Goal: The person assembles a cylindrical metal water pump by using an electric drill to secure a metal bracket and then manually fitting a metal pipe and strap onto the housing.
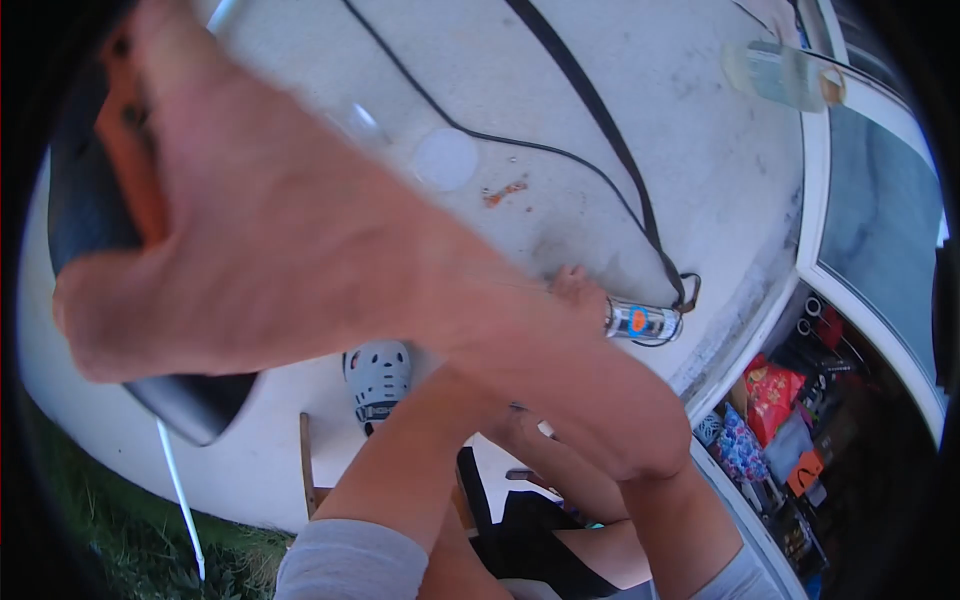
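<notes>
My right forearm crosses over my left and reaches to the upper left, close to the view. There my right hand (230,230), smeared by motion, is wrapped round a black-and-orange object (130,150) whose kind I cannot make out. Part of its black body also shows below the hand. Beneath the right forearm, my left hand (580,293) has its fingers curled at the left end of a silver metal cylinder (648,322) on the pale ground. A black cable (490,136) and a wider black strap (590,90) run to the cylinder's far end. The right forearm hides my left wrist.
A white disc (446,160) and small orange-brown scraps (505,193) lie on the ground. A pale clog (378,378) is below the right arm. At right, assorted goods (775,400) fill a white-framed opening, with a clear jar (785,75) above. Grass (130,530) borders the lower left.
</notes>
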### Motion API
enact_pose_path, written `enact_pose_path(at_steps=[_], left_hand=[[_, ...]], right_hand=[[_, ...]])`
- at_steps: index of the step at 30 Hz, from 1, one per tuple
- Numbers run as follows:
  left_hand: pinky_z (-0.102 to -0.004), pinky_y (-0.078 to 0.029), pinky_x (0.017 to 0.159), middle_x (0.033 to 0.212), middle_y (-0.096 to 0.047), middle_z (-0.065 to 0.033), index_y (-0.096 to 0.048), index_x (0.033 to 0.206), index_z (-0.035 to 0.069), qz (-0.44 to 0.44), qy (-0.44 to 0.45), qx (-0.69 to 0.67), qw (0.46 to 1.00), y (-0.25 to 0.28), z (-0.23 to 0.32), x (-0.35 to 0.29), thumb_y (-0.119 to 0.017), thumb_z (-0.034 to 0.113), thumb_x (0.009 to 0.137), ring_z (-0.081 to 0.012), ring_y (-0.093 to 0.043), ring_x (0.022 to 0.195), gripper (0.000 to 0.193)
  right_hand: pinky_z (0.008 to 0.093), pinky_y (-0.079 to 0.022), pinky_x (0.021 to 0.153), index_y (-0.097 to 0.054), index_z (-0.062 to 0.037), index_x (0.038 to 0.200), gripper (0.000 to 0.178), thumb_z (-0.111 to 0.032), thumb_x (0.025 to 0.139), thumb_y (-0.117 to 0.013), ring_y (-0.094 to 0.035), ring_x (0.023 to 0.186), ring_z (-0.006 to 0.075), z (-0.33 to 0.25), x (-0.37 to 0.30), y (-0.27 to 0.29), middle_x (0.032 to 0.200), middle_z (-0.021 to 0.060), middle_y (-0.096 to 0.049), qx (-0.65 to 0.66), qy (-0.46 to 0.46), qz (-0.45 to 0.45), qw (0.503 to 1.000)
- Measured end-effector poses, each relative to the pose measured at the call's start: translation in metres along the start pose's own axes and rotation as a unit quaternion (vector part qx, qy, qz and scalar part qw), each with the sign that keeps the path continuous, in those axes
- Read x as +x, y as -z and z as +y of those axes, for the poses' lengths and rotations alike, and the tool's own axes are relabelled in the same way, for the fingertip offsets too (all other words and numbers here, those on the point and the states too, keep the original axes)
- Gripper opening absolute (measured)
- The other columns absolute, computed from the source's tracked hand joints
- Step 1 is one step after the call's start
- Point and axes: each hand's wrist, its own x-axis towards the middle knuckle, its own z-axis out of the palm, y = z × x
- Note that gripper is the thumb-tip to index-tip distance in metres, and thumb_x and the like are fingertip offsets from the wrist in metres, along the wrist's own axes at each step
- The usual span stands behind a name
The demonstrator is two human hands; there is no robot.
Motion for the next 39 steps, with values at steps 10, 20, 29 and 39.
enact_pose_path(at_steps=[10, 20, 29, 39], left_hand=[[-0.0523, -0.033, 0.108, 0.136, -0.063, -0.0061, -0.066, 0.132, 0.027, -0.037, -0.009, 0.047, 0.998, 0.020, 0.042, 0.039, -0.060, 0.043, 0.084, -0.0342, -0.047, 0.133, 0.051], [-0.0448, -0.030, 0.109, 0.143, -0.058, -0.0022, -0.054, 0.146, 0.027, -0.036, 0.004, 0.101, 0.994, 0.019, 0.038, 0.026, -0.060, 0.042, 0.084, -0.0336, -0.047, 0.124, 0.065], [-0.0453, -0.033, 0.105, 0.140, -0.060, -0.0018, -0.058, 0.141, 0.027, 0.052, -0.039, 0.121, 0.991, 0.003, 0.024, 0.010, -0.060, 0.042, 0.084, -0.0321, -0.048, 0.123, 0.059], [-0.0438, -0.037, 0.101, 0.136, -0.057, -0.0040, -0.057, 0.141, 0.017, 0.135, -0.106, 0.165, 0.971, -0.024, 0.045, -0.013, -0.066, 0.023, 0.083, -0.0303, -0.049, 0.118, 0.059]], right_hand=[[0.0529, -0.038, 0.120, -0.037, 0.0109, 0.139, 0.088, -0.015, 0.065, -0.076, -0.060, 0.122, 0.0351, -0.050, -0.333, 0.148, 0.123, 0.0181, -0.053, 0.178, 0.086, 0.169, 0.965], [0.0441, -0.044, 0.102, -0.046, -0.0011, 0.132, 0.076, -0.020, 0.067, -0.080, -0.056, 0.098, 0.0247, 0.006, -0.514, 0.068, 0.106, 0.0101, -0.051, 0.045, 0.297, 0.486, 0.821], [0.0344, -0.056, 0.060, -0.052, 0.0052, 0.132, 0.057, -0.013, 0.082, -0.070, -0.066, 0.065, 0.0191, 0.069, -0.550, 0.027, 0.080, 0.0075, -0.063, 0.032, -0.144, 0.664, 0.733], [0.0349, -0.055, 0.064, -0.064, -0.0014, 0.103, 0.026, -0.006, 0.079, -0.073, -0.068, 0.069, 0.0188, 0.145, -0.540, -0.004, 0.081, 0.0049, -0.068, -0.130, -0.299, 0.464, 0.824]])
